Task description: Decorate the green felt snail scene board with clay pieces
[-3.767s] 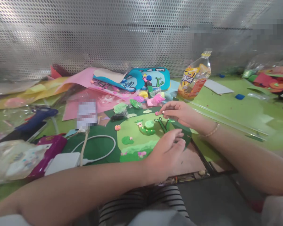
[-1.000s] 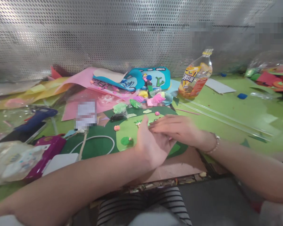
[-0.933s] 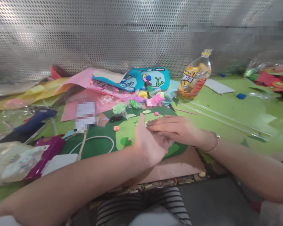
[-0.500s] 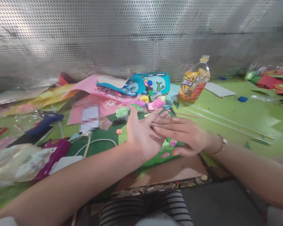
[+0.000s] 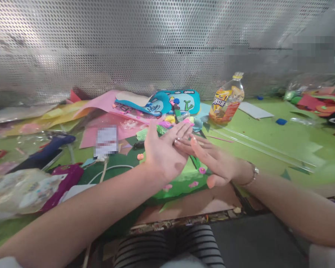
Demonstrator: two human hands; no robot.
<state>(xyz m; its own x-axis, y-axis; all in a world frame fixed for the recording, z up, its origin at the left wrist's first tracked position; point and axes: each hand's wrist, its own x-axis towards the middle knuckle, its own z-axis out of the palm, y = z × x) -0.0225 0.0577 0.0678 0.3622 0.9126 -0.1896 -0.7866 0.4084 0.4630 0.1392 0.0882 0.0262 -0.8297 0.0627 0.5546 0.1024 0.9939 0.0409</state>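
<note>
My left hand point(image 5: 166, 152) is palm up above the table, its fingers stretched out and thumb raised. Across its fingers and palm lie the fingertips of my right hand point(image 5: 214, 158), which is spread with the thumb apart. Any small thing between the two hands is hidden from me. Beneath them is a green sheet point(image 5: 178, 186) with small pink flower shapes point(image 5: 202, 170) on it. An orange-pink blob point(image 5: 140, 156) sits left of my left hand. Behind my fingers lie a pale green wrapped lump point(image 5: 142, 134) and a dark one point(image 5: 139, 144).
An iced tea bottle point(image 5: 226, 100) stands at the back right, near clear rods point(image 5: 268, 149). Blue decorated pieces point(image 5: 191, 102) lie at the back centre. On the left are a blue glue gun point(image 5: 54, 143), a magenta case point(image 5: 63, 182) and a cable point(image 5: 103, 171).
My right hand's fingers have lifted and spread, and the hand has slid slightly over my left hand. Both hands sit a little further left in view, which has shifted slightly.
</note>
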